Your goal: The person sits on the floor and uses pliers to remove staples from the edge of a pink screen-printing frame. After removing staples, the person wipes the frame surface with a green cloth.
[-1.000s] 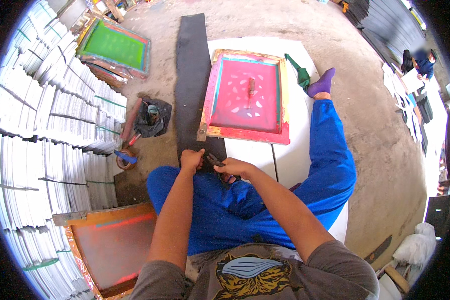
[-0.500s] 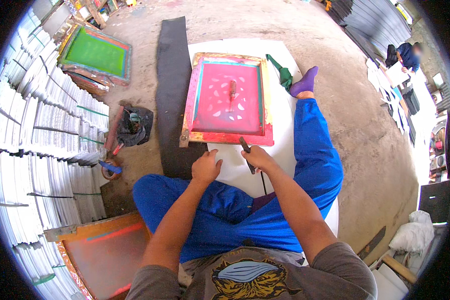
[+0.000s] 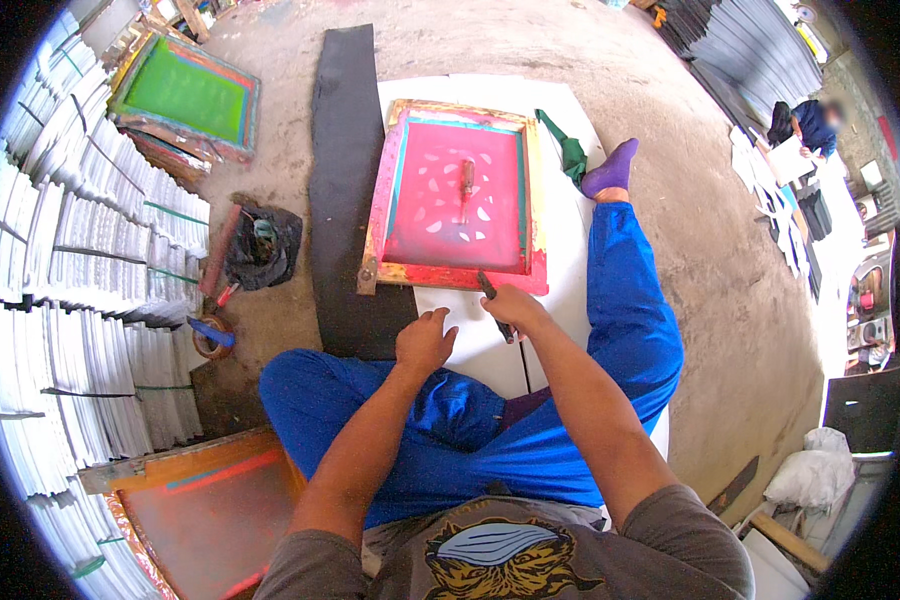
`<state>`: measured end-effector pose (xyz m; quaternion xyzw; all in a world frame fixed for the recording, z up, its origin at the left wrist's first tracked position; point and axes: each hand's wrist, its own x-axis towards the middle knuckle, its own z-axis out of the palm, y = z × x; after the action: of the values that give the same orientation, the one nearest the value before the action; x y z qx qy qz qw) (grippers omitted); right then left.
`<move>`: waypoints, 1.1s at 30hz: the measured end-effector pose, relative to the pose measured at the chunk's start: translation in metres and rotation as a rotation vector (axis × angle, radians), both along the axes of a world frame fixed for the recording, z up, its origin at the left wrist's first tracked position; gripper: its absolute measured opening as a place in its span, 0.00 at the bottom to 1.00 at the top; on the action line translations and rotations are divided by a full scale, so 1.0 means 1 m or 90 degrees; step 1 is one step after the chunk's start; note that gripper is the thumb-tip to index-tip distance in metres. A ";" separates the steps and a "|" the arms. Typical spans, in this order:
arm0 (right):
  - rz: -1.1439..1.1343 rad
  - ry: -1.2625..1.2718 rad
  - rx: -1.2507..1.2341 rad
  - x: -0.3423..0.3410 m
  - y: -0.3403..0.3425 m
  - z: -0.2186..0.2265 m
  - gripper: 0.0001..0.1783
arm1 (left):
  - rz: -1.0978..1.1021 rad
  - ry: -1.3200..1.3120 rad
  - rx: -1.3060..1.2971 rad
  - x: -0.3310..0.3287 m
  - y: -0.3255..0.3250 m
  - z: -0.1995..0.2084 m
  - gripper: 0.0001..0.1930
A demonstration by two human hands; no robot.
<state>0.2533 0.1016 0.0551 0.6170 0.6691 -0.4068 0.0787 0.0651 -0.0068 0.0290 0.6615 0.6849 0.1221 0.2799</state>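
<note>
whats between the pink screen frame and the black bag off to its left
In the head view, a long dark strip of sheet material lies on the floor between the pink screen frame and the black bag; the frame's left edge overlaps it.

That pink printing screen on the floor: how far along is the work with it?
The pink screen frame lies flat on the white sheet. The right hand grips a dark-handled tool at its near edge; the left hand rests on the sheet. The squeegee lies unused on the mesh.

I count three screen frames: one pink [image 3: 460, 195], one green [image 3: 185, 90], one orange [image 3: 210, 515]. I see one black strip [image 3: 342, 180] and one green cloth [image 3: 568, 150].
</note>
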 end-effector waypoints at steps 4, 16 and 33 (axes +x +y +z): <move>0.044 -0.026 -0.093 -0.009 0.014 0.040 0.29 | -0.002 -0.006 0.005 0.001 -0.002 0.003 0.23; 0.074 -0.155 -0.268 -0.015 0.043 0.031 0.16 | -0.008 -0.008 -0.014 -0.001 0.004 -0.002 0.21; -0.088 -0.086 0.121 -0.017 -0.029 0.001 0.12 | 0.048 -0.060 -0.042 0.003 0.009 -0.002 0.21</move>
<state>0.2359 0.0730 0.0564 0.6923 0.6537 -0.3032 0.0368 0.0682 0.0018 0.0268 0.6194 0.6988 0.1412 0.3289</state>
